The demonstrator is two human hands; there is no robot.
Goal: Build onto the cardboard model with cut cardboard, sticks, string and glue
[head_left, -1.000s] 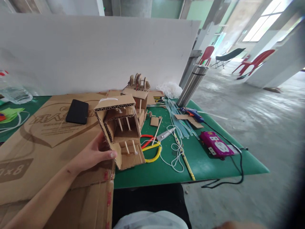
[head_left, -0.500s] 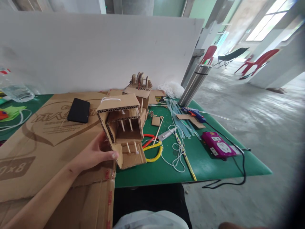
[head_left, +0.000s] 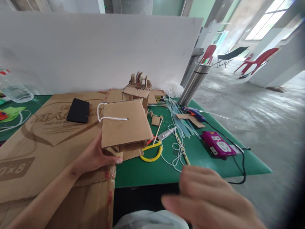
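My left hand (head_left: 97,156) grips a small cardboard box (head_left: 126,122) by its left side, with the thumb at the lower front. The box is tilted so that its flat top faces me. A white cord (head_left: 111,118) comes out of a hole in that top and loops over its left edge. The lower front opening shows only partly. My right hand (head_left: 209,197) is in the air at the lower right, apart from the box. It is smeared by motion, and its fingers cannot be made out well. Scissors (head_left: 153,156) with yellow and red handles lie just right of the box.
Behind the box stands another cardboard construction (head_left: 137,90) with discs on top. On the green table (head_left: 197,165) are glue sticks (head_left: 182,125), a glue gun (head_left: 197,115), a purple power socket (head_left: 218,144), a pencil (head_left: 186,157) and a steel flask (head_left: 195,84). A black tablet (head_left: 78,110) lies on flat cardboard (head_left: 54,140).
My left hand has tipped the box forward, so the top shows in place of the inside with its sticks. My right hand has come into view from the lower right.
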